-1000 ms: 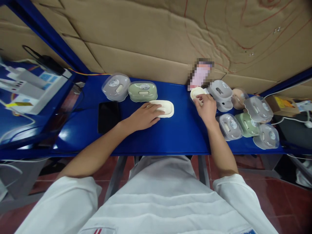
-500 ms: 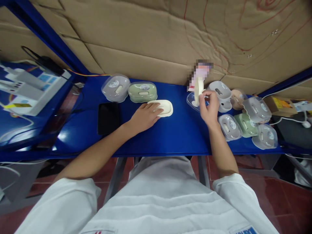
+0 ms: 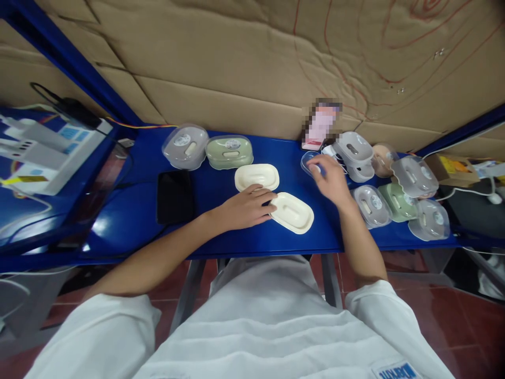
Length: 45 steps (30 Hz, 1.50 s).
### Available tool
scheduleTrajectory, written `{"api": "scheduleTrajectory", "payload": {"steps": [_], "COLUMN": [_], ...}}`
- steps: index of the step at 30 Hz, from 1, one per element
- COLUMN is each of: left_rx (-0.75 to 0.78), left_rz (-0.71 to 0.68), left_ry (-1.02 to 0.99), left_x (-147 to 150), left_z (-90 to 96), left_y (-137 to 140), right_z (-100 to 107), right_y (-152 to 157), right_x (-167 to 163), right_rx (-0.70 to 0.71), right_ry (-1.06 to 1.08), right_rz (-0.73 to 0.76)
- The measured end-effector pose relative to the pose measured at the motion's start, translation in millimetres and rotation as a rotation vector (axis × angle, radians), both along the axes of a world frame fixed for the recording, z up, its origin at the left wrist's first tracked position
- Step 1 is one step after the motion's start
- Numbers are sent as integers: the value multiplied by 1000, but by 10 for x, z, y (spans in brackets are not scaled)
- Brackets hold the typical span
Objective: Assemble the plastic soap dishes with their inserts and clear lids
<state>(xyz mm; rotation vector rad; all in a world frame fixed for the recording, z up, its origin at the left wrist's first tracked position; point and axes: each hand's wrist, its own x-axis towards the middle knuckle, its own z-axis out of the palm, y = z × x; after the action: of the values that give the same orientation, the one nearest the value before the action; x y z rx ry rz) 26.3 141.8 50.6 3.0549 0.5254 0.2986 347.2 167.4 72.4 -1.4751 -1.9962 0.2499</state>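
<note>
My left hand (image 3: 256, 207) lies low over the table with its fingers stretched out. Its fingertips touch the left end of a cream oval plastic piece (image 3: 292, 213) with a raised middle. Just behind the fingers is a second cream oval piece (image 3: 257, 176), its front edge partly covered by the hand. My right hand (image 3: 331, 176) is at a small clear plastic lid-like piece (image 3: 305, 162). The thumb and forefinger are bent over this piece with a gap between them, and the hand partly hides it.
Lidded grey (image 3: 185, 146) and green (image 3: 229, 152) boxes stand at back left. A black phone or tablet (image 3: 174, 197) lies left. A lit phone (image 3: 320, 126) leans on the cardboard wall (image 3: 221, 63). Several boxes, including a grey one (image 3: 372, 205), crowd the right side.
The cream piece from my right hand now lies on the table beside my left fingers. My left hand has come nearer to me and right. My right hand, now without it, is at the clear piece.
</note>
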Motion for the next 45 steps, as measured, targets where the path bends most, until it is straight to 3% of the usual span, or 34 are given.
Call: {"api": "scheduleTrajectory", "payload": {"steps": [2, 5, 9, 12, 17, 20, 23, 26, 30, 36, 41, 45], "left_rx": [27, 51, 40, 8, -24, 9, 66, 64, 24, 68, 61, 47], "left_rz": [-20, -46, -41, -21, 0, 7, 38, 69, 25, -17, -47, -43], "left_ry": [-11, -58, -91, -72, -189, -368, -463, -452, -374, -228, -134, -124], "left_x": [12, 3, -36, -61, -82, -92, -114, -142, -137, -66, -27, -3], "left_z": [-43, -73, -51, -18, 44, 74, 84, 89, 129, 173, 76, 15], "left_y": [-9, -12, 9, 34, 24, 16, 50, 94, 66, -34, -4, 7], "right_z": [10, -72, -196, -135, 117, 163, 99, 4, -76, -180, -328, -396], "right_y": [61, 151, 242, 262, 61, -182, -394, -520, -652, -919, -1042, -1032], "right_x": [224, 465, 563, 621, 550, 248, -98, -314, -385, -338, -321, -334], "right_rx": [128, 97, -28, 34, 295, 489, 558, 524, 466, 345, 196, 169], "right_ry": [-124, -306, -428, -385, -109, -1, 7, -48, -75, -82, -76, -184], "right_rz": [-260, -616, -730, -747, -526, -364, -86, 176, 340, 398, 443, 443]}}
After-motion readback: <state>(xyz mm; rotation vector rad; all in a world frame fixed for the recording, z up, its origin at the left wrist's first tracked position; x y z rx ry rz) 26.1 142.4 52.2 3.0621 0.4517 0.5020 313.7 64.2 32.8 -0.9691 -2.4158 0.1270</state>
